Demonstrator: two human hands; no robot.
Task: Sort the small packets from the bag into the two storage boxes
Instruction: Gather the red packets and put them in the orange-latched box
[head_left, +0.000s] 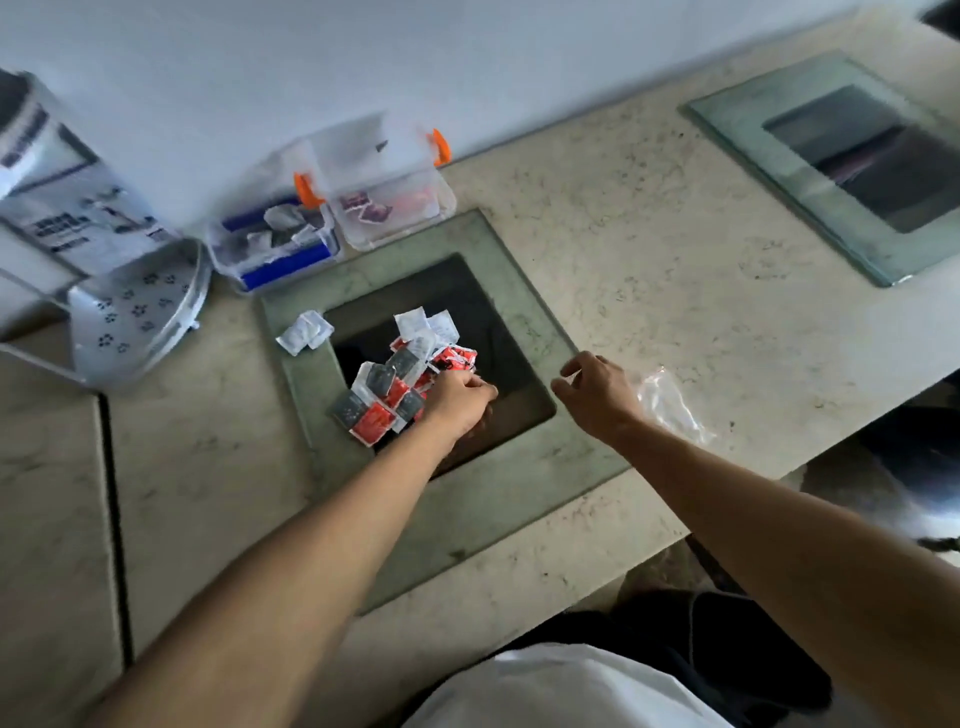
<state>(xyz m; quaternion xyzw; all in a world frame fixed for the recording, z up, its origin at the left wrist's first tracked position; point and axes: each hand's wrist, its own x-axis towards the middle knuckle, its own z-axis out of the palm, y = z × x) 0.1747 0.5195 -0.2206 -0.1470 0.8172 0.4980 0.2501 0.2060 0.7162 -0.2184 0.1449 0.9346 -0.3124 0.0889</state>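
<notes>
Two hands are working: left hand (460, 397) pinching into the packets (400, 379), ideally singling one; right hand (597, 389) hovering loosely spread.

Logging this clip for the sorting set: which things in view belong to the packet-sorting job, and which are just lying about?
Part of the job:
- pile of packets, left hand on it
- stray white packets
- blue-ended box
- clear box
- empty plastic bag
- right hand, holding nothing

Lying about:
- printed carton
- perforated metal stool
- glass panel
</notes>
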